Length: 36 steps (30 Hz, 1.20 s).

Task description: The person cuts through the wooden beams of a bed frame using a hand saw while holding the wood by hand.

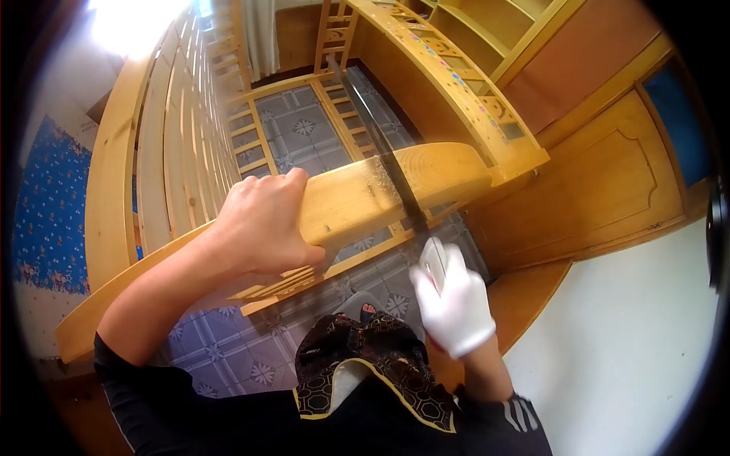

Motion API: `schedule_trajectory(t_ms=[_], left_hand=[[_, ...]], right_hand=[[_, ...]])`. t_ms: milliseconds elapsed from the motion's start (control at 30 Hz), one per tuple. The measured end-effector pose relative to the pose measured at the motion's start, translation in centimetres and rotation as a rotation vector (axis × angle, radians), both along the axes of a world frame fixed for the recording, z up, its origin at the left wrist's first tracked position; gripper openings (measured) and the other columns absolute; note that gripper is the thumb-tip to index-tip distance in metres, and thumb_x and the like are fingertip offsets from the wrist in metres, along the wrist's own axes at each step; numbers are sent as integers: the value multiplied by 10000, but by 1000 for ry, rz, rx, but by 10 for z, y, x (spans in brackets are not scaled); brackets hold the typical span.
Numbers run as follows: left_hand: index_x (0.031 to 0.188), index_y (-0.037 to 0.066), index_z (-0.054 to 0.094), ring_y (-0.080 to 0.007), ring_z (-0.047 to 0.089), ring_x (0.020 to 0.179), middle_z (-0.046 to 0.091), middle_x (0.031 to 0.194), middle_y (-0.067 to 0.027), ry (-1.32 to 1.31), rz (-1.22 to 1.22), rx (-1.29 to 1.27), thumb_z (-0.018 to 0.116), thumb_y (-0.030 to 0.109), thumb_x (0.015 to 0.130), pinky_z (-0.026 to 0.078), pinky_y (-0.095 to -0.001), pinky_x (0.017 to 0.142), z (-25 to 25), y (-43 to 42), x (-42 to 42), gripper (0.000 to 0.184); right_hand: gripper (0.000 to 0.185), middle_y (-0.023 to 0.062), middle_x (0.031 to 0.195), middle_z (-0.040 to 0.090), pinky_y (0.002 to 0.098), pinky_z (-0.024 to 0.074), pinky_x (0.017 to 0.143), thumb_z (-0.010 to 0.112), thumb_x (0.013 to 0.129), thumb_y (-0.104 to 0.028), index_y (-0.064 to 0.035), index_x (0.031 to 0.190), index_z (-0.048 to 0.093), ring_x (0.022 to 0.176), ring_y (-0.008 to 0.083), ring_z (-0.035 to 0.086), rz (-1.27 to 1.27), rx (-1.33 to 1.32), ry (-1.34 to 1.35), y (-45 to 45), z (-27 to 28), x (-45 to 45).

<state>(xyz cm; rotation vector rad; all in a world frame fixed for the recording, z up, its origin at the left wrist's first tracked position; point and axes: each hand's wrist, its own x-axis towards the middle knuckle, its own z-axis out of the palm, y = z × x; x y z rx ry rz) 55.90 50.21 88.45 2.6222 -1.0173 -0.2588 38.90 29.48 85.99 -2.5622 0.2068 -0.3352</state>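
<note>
A long pale wooden board (342, 199) with a rounded right end stretches across the view in front of me. My left hand (262, 220) is bare and closed around the board, fingers over its top edge and thumb along the near face. In a white glove, my right hand (456, 304) grips the light handle of a handsaw (389, 161). The saw's long dark blade lies across the board, to the right of my left hand, and points away from me. Whether the teeth are sunk into the wood, I cannot tell.
Wooden bed-frame parts stand around: a slatted panel (171, 129) at left and a rail with cutouts and coloured dots (456, 76) at right. Behind are shelves (487, 30). A wooden door (593, 182) is at right. Patterned tiles (304, 125) cover the floor.
</note>
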Motion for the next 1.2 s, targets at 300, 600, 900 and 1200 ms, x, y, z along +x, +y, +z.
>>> schedule_trajectory(t_ms=[300, 600, 900, 1200], left_hand=[[928, -75, 572, -383, 671, 784, 659, 804, -230, 0, -3, -10, 737, 353, 596, 531, -429, 771, 1, 1, -1, 567], [931, -35, 550, -410, 648, 797, 645, 795, -228, 55, 37, 23, 748, 317, 575, 496, -456, 777, 4, -2, -2, 538], [962, -34, 561, -404, 654, 826, 654, 811, -223, 63, 28, 11, 755, 331, 580, 500, -450, 804, 3, 0, -1, 563], [936, -40, 569, -411, 658, 800, 658, 790, -231, 64, 39, -14, 747, 322, 572, 506, -449, 795, 3, -1, -4, 543]], right_hand=[[235, 170, 857, 642, 387, 557, 598, 665, 878, -120, -2, 1064, 581, 699, 355, 686, -45, 35, -42, 3, -9, -18], [279, 249, 757, 653, 490, 540, 614, 615, 925, -238, -10, 1056, 522, 680, 441, 657, -41, 32, 78, -1, 0, 28], [213, 197, 854, 621, 400, 548, 586, 636, 892, -109, 32, 1034, 564, 699, 374, 678, -43, 21, 140, 1, 24, -32], [274, 248, 753, 652, 500, 529, 571, 603, 939, -217, 1, 1089, 533, 669, 433, 656, 90, -125, 58, -5, 17, -16]])
